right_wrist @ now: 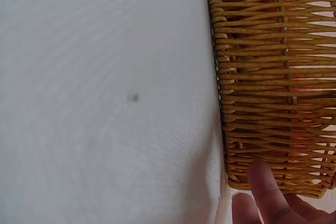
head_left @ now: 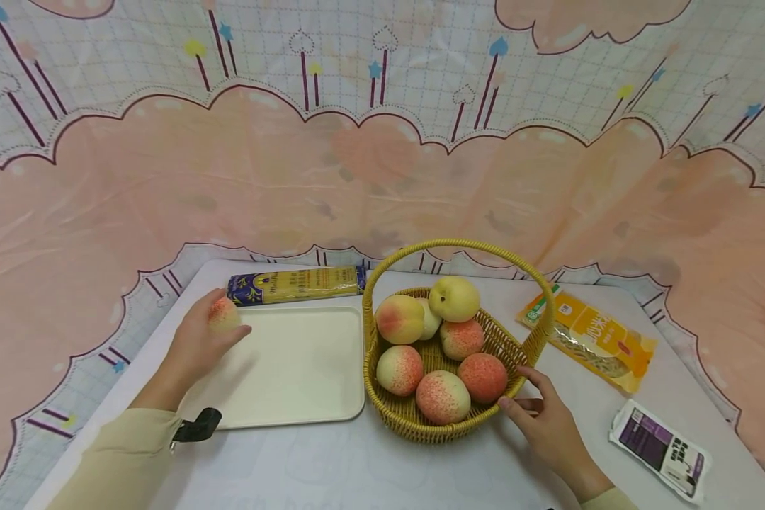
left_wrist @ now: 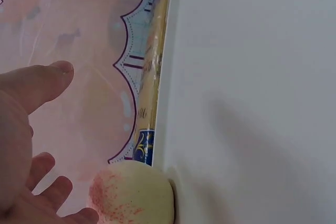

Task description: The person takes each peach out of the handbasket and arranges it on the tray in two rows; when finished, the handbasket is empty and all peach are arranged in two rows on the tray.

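Observation:
A pale peach [head_left: 222,315] with a red blush is at the tray's far left corner, against the fingers of my left hand [head_left: 194,347]. In the left wrist view, the thumb stands well away from this peach [left_wrist: 134,192] while the other fingertips are right at its side. A woven basket [head_left: 414,429] with a tall arched handle holds several peaches, the yellow one [head_left: 455,299] on top. My right hand [head_left: 551,425] holds the basket's right rim with thumb and forefinger. In the right wrist view, a fingertip lies against the wicker wall [right_wrist: 273,87].
The cream tray [head_left: 293,368] lies left of the basket, with a long noodle packet [head_left: 299,285] behind it. To the basket's right are an orange food bag [head_left: 596,336] and a small purple-and-white packet [head_left: 661,450]. A patterned cloth [head_left: 331,184] hangs behind the table.

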The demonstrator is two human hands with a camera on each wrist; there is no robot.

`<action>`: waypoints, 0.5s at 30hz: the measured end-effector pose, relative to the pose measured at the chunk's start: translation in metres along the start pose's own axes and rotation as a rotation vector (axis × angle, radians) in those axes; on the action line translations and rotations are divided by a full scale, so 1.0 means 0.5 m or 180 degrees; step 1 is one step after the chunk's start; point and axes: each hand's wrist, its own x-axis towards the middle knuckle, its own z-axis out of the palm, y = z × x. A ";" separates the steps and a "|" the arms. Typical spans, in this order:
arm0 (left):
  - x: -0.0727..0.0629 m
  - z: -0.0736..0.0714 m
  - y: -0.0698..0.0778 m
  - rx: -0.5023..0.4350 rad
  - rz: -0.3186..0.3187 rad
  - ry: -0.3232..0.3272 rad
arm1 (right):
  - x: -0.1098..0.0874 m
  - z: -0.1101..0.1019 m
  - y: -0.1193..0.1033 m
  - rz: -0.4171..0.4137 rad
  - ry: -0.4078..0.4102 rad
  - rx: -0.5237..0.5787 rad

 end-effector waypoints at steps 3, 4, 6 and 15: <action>-0.007 0.007 0.015 -0.0068 0.0063 -0.0041 | 0.001 -0.001 0.001 -0.0008 -0.0013 0.0001; -0.010 0.009 0.020 -0.0083 0.0081 -0.0061 | 0.001 -0.001 0.001 -0.0007 -0.0015 0.0001; -0.015 0.013 0.032 -0.0092 0.0109 -0.0097 | 0.000 -0.001 0.000 -0.0002 -0.0012 0.0008; -0.043 0.034 0.087 -0.0201 0.0298 -0.0247 | -0.002 0.000 -0.002 -0.0016 0.0023 0.0025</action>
